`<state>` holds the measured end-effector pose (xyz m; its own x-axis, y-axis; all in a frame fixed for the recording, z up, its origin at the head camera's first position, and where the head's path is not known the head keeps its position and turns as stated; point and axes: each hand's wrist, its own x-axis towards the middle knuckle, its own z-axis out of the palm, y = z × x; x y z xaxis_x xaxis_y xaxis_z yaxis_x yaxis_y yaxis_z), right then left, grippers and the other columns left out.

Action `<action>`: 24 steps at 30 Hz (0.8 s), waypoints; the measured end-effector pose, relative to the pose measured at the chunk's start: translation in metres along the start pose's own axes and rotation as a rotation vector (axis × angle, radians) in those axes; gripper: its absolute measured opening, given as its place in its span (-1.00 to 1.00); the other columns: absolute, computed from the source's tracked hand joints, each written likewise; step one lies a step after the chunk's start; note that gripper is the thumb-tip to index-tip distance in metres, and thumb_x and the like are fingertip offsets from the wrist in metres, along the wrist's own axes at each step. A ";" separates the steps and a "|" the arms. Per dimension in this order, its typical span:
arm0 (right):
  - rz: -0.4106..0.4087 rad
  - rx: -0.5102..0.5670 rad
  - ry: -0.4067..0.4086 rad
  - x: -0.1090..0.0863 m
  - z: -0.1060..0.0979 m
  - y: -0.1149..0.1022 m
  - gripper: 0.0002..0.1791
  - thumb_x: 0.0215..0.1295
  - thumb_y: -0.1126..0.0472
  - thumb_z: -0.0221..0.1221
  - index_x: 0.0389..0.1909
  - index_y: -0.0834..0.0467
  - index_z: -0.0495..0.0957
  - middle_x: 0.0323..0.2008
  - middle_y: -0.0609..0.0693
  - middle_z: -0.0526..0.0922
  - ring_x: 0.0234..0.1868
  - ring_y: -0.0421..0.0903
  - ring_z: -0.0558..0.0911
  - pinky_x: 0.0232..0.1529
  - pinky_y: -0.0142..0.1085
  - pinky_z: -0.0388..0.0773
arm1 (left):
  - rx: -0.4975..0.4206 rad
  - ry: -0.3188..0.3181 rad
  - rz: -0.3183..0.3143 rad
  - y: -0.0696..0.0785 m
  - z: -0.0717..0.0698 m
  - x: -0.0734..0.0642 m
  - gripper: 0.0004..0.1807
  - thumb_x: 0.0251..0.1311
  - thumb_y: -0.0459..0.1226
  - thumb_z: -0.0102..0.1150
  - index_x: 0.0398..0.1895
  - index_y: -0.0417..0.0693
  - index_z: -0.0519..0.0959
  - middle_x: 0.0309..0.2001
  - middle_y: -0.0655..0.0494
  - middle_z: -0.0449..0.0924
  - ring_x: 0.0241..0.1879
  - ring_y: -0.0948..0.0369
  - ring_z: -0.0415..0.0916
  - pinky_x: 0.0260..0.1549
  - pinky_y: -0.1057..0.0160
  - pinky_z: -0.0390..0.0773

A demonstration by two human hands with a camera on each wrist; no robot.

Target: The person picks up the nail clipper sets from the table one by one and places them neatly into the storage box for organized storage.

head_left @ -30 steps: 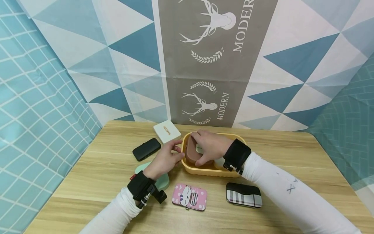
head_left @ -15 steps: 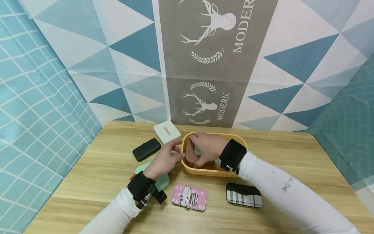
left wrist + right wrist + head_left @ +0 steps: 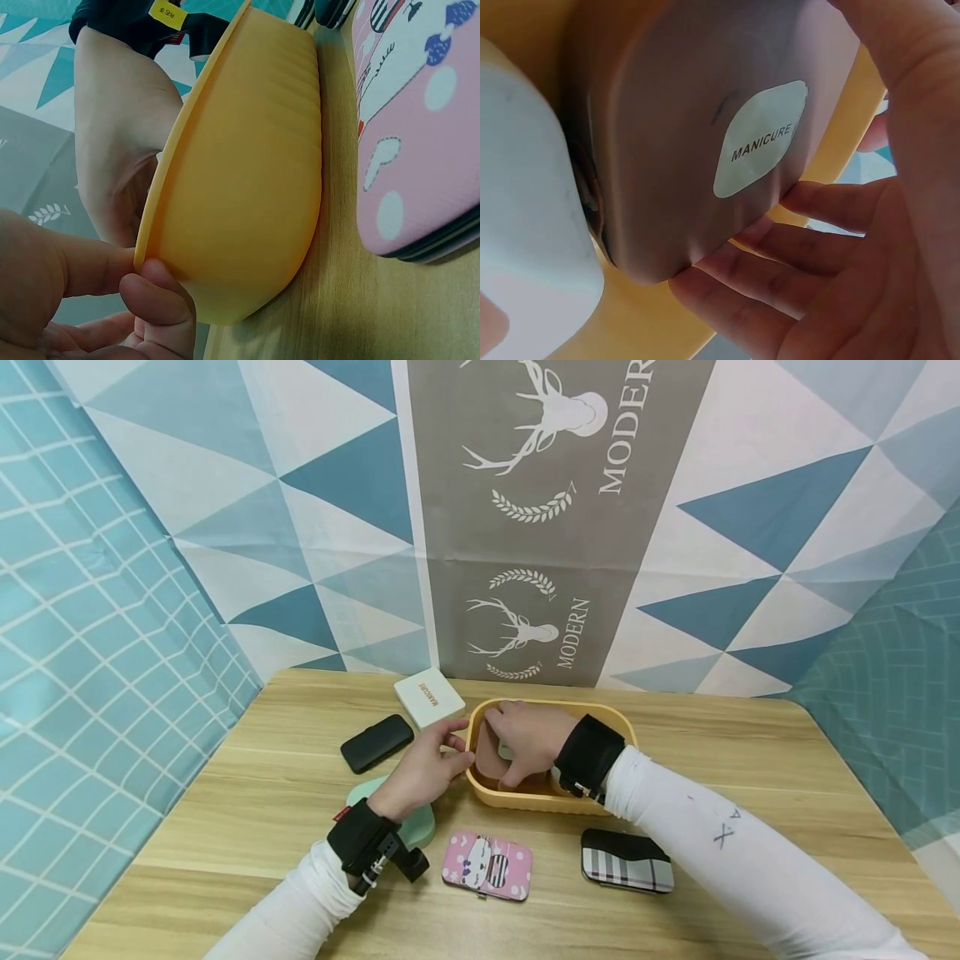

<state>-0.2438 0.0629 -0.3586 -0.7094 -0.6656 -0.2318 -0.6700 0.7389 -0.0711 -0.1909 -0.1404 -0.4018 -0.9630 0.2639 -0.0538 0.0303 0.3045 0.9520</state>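
Observation:
A yellow plastic basket (image 3: 540,803) stands on the wooden table. My left hand (image 3: 422,774) pinches its left rim, one fingertip over the edge and another against the outer wall, as the left wrist view shows. Inside the basket, my right hand (image 3: 531,739) grips a brown manicure case (image 3: 667,142) at the left end, fingers along one side and thumb across from them. A pale label (image 3: 763,141) on its lid reads MANICURE. Beside the brown case lies a white rounded case (image 3: 529,195), mostly hidden by the right hand and wrist in the head view.
Left of the basket lie a white MANICURE box (image 3: 430,697), a black case (image 3: 377,743) and a mint green case (image 3: 420,827) partly under my left wrist. Nearer me are a pink cat-print case (image 3: 487,866) and a black-and-plaid case (image 3: 627,861). A patterned backdrop (image 3: 510,543) rises behind the table.
My right hand and the brown case have shifted slightly left and lower toward the basket's left end. The right forearm has followed leftward. My left hand stays at the rim.

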 end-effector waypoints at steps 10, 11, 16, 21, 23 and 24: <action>-0.004 -0.045 -0.017 0.002 0.001 -0.001 0.02 0.06 -0.22 0.58 0.43 0.20 0.39 0.08 0.03 0.52 0.01 -0.08 0.52 0.19 -0.29 0.56 | 0.003 0.008 -0.008 -0.002 0.001 0.001 -0.40 0.48 -0.46 0.18 0.54 -0.28 0.32 -0.05 -0.12 0.46 -0.37 0.15 0.48 -0.38 0.30 0.52; -0.003 -0.048 -0.020 0.002 0.001 -0.001 0.02 0.06 -0.22 0.58 0.43 0.20 0.39 0.07 0.03 0.52 0.00 -0.08 0.52 0.18 -0.29 0.56 | 0.000 0.009 -0.008 -0.002 0.001 0.001 -0.40 0.48 -0.46 0.18 0.53 -0.28 0.32 -0.06 -0.12 0.46 -0.38 0.15 0.48 -0.39 0.30 0.52; 0.002 -0.044 -0.032 0.004 0.001 -0.002 0.02 0.06 -0.21 0.58 0.43 0.19 0.39 0.07 0.03 0.51 0.01 -0.08 0.50 0.18 -0.29 0.55 | -0.012 0.007 -0.011 -0.002 0.001 0.002 -0.40 0.48 -0.46 0.17 0.54 -0.26 0.31 -0.06 -0.11 0.46 -0.39 0.16 0.47 -0.40 0.30 0.51; 0.012 -0.043 -0.048 0.006 0.001 -0.002 0.04 0.05 -0.21 0.59 0.45 0.20 0.38 0.09 0.03 0.51 0.03 -0.08 0.50 0.19 -0.29 0.54 | -0.007 0.002 -0.005 -0.002 0.000 0.002 -0.40 0.49 -0.47 0.17 0.54 -0.28 0.30 -0.06 -0.12 0.46 -0.40 0.17 0.47 -0.40 0.31 0.51; 0.011 -0.044 -0.049 0.007 0.002 -0.002 0.03 0.05 -0.21 0.59 0.43 0.20 0.39 0.07 0.04 0.52 0.01 -0.08 0.50 0.16 -0.29 0.55 | -0.009 -0.001 -0.005 -0.003 0.000 0.002 -0.40 0.49 -0.47 0.17 0.54 -0.28 0.30 -0.05 -0.13 0.45 -0.39 0.17 0.47 -0.40 0.31 0.51; 0.007 -0.045 -0.047 0.007 0.001 -0.002 0.01 0.04 -0.20 0.59 0.42 0.21 0.41 0.06 0.04 0.52 0.00 -0.08 0.51 0.14 -0.28 0.56 | -0.011 -0.004 -0.004 -0.003 0.000 0.002 -0.41 0.50 -0.47 0.16 0.54 -0.28 0.30 -0.05 -0.13 0.45 -0.39 0.17 0.47 -0.41 0.31 0.50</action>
<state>-0.2468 0.0569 -0.3614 -0.7038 -0.6539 -0.2775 -0.6749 0.7375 -0.0261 -0.1927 -0.1410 -0.4044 -0.9621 0.2664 -0.0586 0.0236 0.2953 0.9551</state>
